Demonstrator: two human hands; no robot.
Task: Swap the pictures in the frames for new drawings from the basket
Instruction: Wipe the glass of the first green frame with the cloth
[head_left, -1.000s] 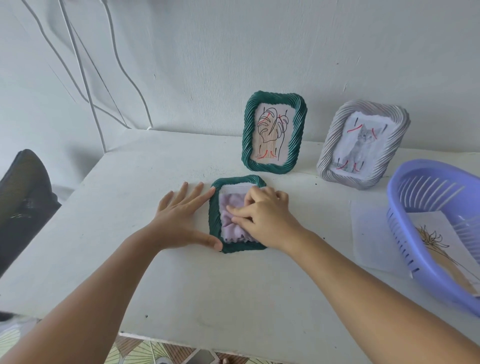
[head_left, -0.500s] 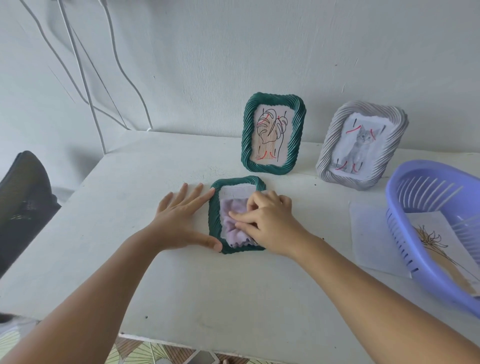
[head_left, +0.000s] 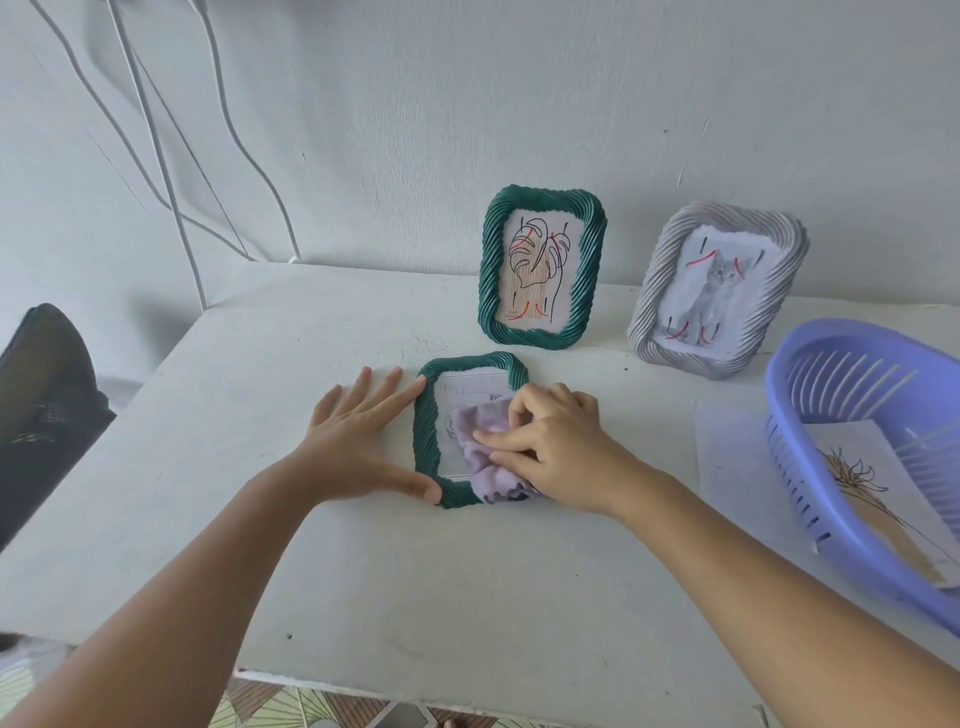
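— While the right hand (head_left: 558, 447) bunches the cloth (head_left: 480, 441) under curled fingers, where does it sit on the frame (head_left: 427, 447)?

— Over the glass, low and to the right; the cloth spills past the frame's near right corner. The frame lies flat on the table (head_left: 363, 571), long axis running away from the person, so the unwiped glass lies up and to the left of the grip.

— And the left hand (head_left: 363, 441)?

— Flat on the table, fingers straight, holding nothing. Its forefinger lies along the frame's left edge and the thumb touches the near left corner, bracing it.

— Which hand is nearer the basket (head_left: 810, 467)?

— The right one. The basket stands well off to that side, a drawing (head_left: 862, 483) lying in it, with a loose sheet (head_left: 732, 452) on the table just beside it.

— The other frames?

— Both are upright against the wall behind: a green one (head_left: 543, 265) with a leaf sketch and a grey one (head_left: 719, 288) with a kitten picture.
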